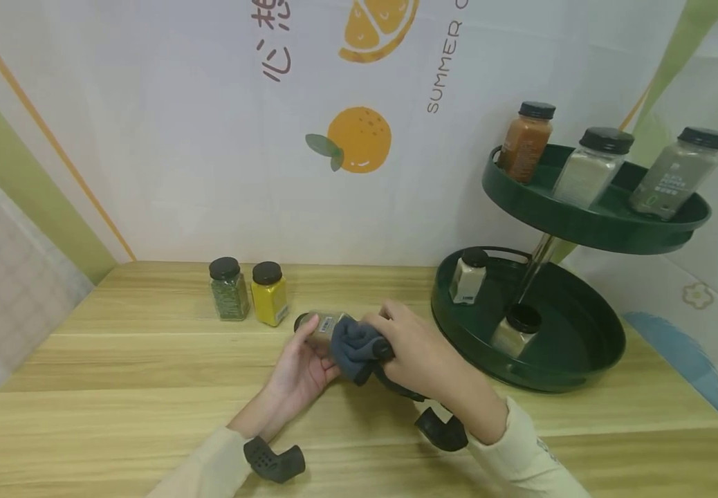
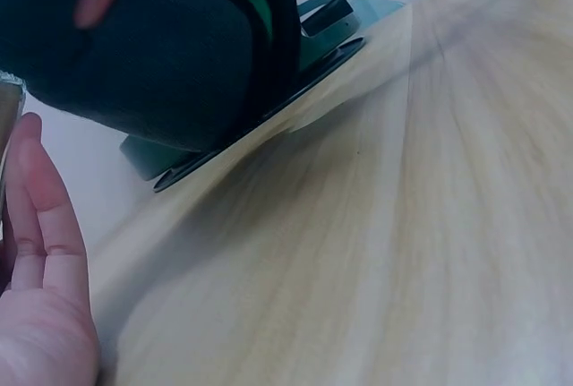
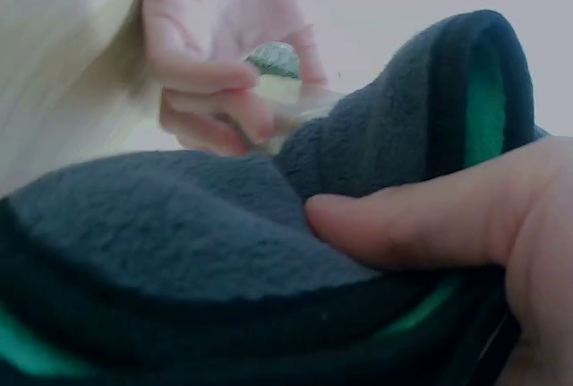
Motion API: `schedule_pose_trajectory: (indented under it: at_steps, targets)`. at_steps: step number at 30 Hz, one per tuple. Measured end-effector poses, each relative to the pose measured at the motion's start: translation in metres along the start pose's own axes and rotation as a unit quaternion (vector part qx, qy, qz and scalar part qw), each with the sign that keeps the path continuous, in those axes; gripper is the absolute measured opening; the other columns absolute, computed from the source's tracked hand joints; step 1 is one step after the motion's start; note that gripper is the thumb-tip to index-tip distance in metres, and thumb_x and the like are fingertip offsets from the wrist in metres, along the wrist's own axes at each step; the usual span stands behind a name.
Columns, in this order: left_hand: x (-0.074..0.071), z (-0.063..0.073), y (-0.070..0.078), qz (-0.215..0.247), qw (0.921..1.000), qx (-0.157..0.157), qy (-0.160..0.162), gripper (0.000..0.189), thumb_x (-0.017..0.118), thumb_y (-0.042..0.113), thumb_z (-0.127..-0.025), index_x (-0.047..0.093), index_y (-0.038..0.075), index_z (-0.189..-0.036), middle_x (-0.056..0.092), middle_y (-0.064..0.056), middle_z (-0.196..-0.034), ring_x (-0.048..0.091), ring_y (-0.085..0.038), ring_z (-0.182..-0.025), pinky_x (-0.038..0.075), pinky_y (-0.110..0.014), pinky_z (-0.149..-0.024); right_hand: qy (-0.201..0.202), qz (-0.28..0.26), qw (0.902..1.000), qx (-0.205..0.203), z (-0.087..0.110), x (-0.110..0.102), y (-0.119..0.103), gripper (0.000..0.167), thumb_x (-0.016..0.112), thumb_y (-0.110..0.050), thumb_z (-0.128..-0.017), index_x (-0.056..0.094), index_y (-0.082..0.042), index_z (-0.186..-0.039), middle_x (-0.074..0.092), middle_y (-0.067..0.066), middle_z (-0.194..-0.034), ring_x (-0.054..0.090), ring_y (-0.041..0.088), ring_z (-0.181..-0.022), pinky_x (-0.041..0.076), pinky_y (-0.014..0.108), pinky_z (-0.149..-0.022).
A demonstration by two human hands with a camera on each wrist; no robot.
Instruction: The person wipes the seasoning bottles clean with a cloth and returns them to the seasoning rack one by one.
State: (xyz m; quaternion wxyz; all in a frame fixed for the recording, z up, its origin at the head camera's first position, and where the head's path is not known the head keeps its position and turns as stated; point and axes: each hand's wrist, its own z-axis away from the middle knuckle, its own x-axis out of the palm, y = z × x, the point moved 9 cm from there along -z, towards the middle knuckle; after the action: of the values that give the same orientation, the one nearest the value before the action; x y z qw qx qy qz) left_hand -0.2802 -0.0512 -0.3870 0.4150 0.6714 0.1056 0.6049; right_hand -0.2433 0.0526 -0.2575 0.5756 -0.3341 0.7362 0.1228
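My left hand [image 1: 297, 377] grips a spice jar [image 1: 324, 325], tipped on its side above the table with its dark lid to the left. A bunched blue-grey cloth [image 1: 353, 344] is in my right hand [image 1: 418, 349], up against the jar's right end and hiding it. In the right wrist view, my thumb presses on the fleecy cloth [image 3: 161, 216], which has dark edging and a green underside; the left hand's fingers show behind it. The left wrist view has only a sliver of the jar beside the left hand [image 2: 45, 261], and the cloth [image 2: 170, 55] hanging large above.
Behind the left hand stand a green-flake jar [image 1: 230, 294] and a yellow jar [image 1: 270, 297]. At right rises a dark green two-tier rack [image 1: 595, 225], with three jars on its upper tray and two on the lower. A printed curtain [image 1: 209, 173] backs the wooden table [image 1: 116, 387].
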Motion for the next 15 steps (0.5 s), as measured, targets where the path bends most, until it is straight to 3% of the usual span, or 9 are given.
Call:
schedule_pose_trajectory:
  at_steps: [10, 15]
  targets:
    - [-0.002, 0.001, 0.001, 0.014, 0.9999, 0.002, 0.007, 0.037, 0.034, 0.045, -0.097, 0.055, 0.015, -0.104, 0.067, 0.002, -0.085, 0.062, -0.01, -0.079, 0.049, -0.022, -0.075, -0.055, 0.036, 0.9972, 0.034, 0.002, 0.008, 0.016, 0.044, 0.067, 0.006, -0.066, 0.06, -0.019, -0.101, 0.049, -0.001, -0.085, 0.044, 0.014, -0.07, 0.039, 0.028, -0.059]
    - [0.0, 0.002, 0.0, 0.012, 0.9999, -0.002, -0.006, 0.039, 0.031, 0.045, -0.098, 0.045, 0.013, -0.114, 0.066, 0.002, -0.09, 0.064, -0.009, -0.078, 0.049, -0.021, -0.075, -0.083, 0.075, 0.9911, 0.072, 0.004, 0.009, 0.029, 0.042, 0.069, 0.001, -0.07, 0.062, -0.018, -0.107, 0.053, 0.002, -0.09, 0.049, 0.017, -0.076, 0.044, 0.032, -0.063]
